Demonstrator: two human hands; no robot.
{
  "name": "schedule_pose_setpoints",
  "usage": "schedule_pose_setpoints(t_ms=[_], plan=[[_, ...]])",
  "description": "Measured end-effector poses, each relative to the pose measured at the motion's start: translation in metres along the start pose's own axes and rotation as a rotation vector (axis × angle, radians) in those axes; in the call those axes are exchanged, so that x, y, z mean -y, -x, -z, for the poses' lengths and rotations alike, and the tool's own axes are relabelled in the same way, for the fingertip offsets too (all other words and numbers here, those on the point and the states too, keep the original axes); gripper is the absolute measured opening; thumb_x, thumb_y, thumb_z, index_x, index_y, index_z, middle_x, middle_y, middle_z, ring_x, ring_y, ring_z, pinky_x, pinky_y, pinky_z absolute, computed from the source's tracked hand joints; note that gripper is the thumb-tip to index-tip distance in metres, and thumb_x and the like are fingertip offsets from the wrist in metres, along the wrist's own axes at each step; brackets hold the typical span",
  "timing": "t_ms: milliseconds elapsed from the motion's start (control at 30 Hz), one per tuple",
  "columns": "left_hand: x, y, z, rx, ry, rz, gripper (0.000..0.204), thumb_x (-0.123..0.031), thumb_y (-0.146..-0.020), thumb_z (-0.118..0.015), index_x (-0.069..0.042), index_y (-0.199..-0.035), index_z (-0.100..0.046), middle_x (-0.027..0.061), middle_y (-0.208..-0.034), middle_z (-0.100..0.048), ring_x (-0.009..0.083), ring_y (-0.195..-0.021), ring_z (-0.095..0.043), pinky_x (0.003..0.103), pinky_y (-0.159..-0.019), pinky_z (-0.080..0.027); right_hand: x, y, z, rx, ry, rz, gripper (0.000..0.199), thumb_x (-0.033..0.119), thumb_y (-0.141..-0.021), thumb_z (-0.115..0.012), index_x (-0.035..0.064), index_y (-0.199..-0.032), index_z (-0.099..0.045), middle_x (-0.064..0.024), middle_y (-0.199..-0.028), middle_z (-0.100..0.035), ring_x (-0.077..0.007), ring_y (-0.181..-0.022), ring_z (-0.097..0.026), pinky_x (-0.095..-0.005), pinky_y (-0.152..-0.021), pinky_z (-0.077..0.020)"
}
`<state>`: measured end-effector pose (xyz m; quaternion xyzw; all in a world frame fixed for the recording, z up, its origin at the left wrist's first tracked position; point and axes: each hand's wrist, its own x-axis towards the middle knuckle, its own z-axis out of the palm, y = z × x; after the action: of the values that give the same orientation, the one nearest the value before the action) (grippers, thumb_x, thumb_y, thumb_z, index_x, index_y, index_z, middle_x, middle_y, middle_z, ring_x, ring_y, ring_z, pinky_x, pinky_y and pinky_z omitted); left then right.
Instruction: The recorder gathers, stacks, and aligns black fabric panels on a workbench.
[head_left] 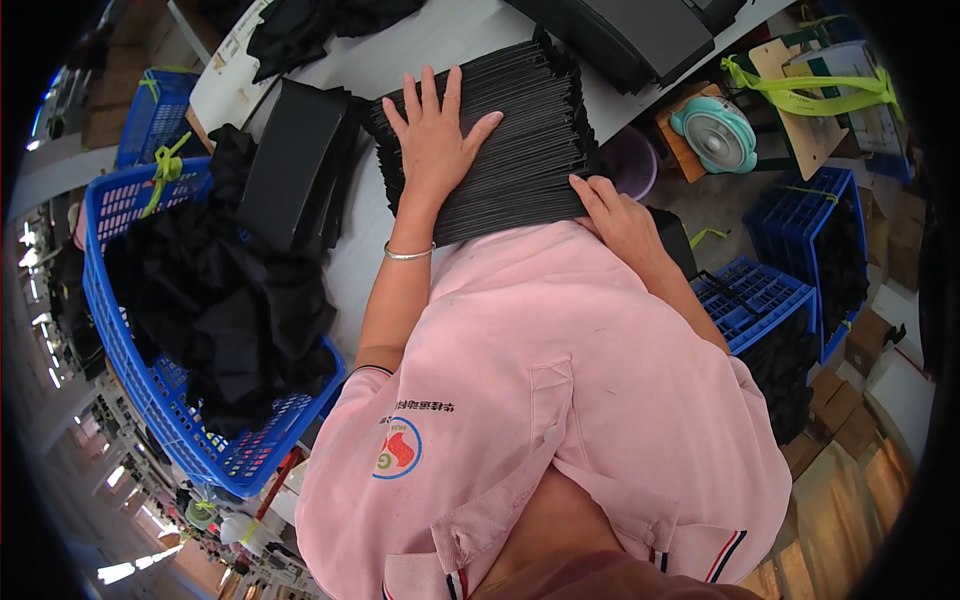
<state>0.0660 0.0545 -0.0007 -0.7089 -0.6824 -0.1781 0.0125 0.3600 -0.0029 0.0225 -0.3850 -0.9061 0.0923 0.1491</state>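
1. In the head view, a long row of thin black pieces (510,150) is lying on the white table (455,25), right up against the front of the pink shirt (580,330), its folded edges running side by side.
2. The left hand (435,150), with a silver bracelet (408,254) circling its wrist, is resting flat on top of the row near its left side, spreading wide and gripping nothing.
3. Over on the other side, the right hand (620,225) is touching the row's near right corner, its fingers bending; whether it is pinching a piece, I cannot tell.
4. To the left, a black stack (290,150) is standing between the row and a blue basket (225,470), while black fabric (230,310) is filling that basket in a loose heap.
5. Beyond the row, a black bundle (640,45) is lying at the table's far side.
6. Out to the right, a teal fan (720,135) is sitting near a purple bucket (640,165), and a blue crate (745,290) is standing closer in.
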Motion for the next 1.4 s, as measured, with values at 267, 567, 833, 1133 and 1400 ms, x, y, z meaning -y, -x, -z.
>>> schedule_pose_setpoints(t_ms=[267,567,833,1133,1400], plan=[[0.0,0.003,0.009,0.03,0.072,-0.024,0.11,-0.082,-0.079,-0.064,-0.015,-0.162,-0.036,0.0269,-0.167,-0.025,0.0463,-0.155,-0.019,0.07,-0.12,-0.008,0.002,-0.003,0.003,-0.017,0.001,-0.003,0.07,0.012,-0.074,-0.083,0.0053,-0.139,-0.058,-0.0066,-0.114,-0.057,-0.0191,-0.069,-0.063,-0.0306,-0.066,-0.0568],[0.012,0.008,0.023,0.254,0.165,-0.182,0.144,-0.087,-0.051,-0.077,-0.017,-0.166,-0.025,0.0289,-0.169,-0.015,0.0505,-0.157,-0.002,0.074,-0.117,0.005,0.002,-0.004,0.005,-0.02,-0.017,-0.003,0.071,0.012,-0.074,-0.083,0.0052,-0.139,-0.057,-0.0067,-0.113,-0.056,-0.0192,-0.069,-0.063,-0.0307,-0.066,-0.0561],[0.01,0.008,0.023,0.258,0.164,-0.169,0.14,-0.083,-0.055,-0.079,-0.015,-0.165,-0.026,0.0285,-0.169,-0.014,0.0499,-0.157,-0.003,0.075,-0.116,0.005,0.002,-0.002,0.002,-0.029,-0.023,-0.012,0.063,0.013,-0.074,-0.083,0.0058,-0.132,-0.06,-0.0065,-0.115,-0.058,-0.0197,-0.072,-0.065,-0.0313,-0.067,-0.0568],[0.011,0.007,0.023,0.241,0.173,-0.181,0.139,-0.082,-0.056,-0.079,-0.012,-0.164,-0.029,0.0294,-0.168,-0.016,0.0519,-0.156,-0.005,0.076,-0.115,0.003,0.002,-0.003,0.003,-0.055,-0.053,-0.016,0.058,0.011,-0.072,-0.084,0.0064,-0.125,-0.063,-0.009,-0.131,-0.059,-0.0213,-0.074,-0.067,-0.0326,-0.068,-0.0577],[0.012,0.007,0.02,0.209,0.182,-0.185,0.14,-0.083,-0.053,-0.079,-0.012,-0.163,-0.03,0.0288,-0.168,-0.018,0.0522,-0.156,-0.007,0.077,-0.115,0.001,-0.001,-0.002,0.0,-0.075,-0.051,0.014,0.057,0.011,-0.072,-0.085,0.0063,-0.124,-0.063,-0.0121,-0.148,-0.055,-0.0213,-0.077,-0.069,-0.0318,-0.072,-0.0579]])
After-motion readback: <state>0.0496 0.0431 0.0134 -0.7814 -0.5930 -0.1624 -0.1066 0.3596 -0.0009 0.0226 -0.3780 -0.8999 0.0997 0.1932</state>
